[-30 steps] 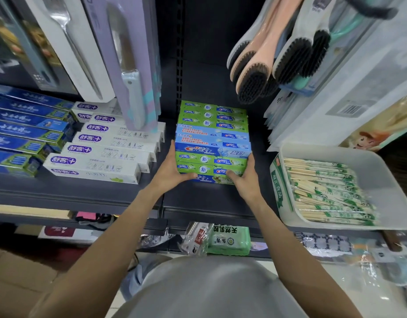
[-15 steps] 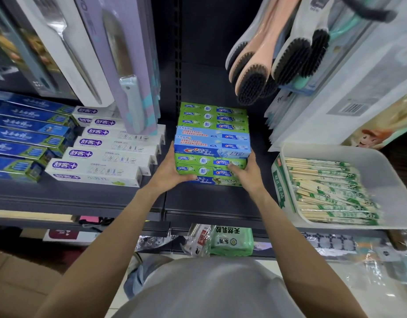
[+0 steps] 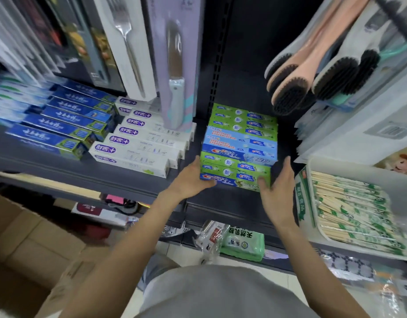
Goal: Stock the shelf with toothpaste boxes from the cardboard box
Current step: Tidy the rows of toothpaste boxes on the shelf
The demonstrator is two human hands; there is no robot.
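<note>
A stack of green and blue toothpaste boxes (image 3: pixel 238 145) lies on the dark shelf (image 3: pixel 220 205), in the middle. The two front green boxes (image 3: pixel 234 172) sit nearest the shelf edge. My left hand (image 3: pixel 188 180) clasps their left end, thumb along the lower front and fingers hidden behind. My right hand (image 3: pixel 278 193) is at their right end with fingers spread and a dark gap to the boxes; only its thumb touches the front face. The cardboard box (image 3: pixel 26 249) stands on the floor at the lower left; its inside is hidden.
White toothpaste boxes (image 3: pixel 138 152) and blue ones (image 3: pixel 60 125) fill the shelf to the left. A white tray (image 3: pixel 358 171) of wrapped chopsticks sits right of the stack. Packaged brushes (image 3: pixel 301 83) and a boxed knife (image 3: pixel 175 76) hang above. A green pack (image 3: pixel 242 244) lies on the lower shelf.
My right hand has loosened from the right end of the front boxes, its fingers spreading away. The left hand stays on the left end. The camera has tilted slightly.
</note>
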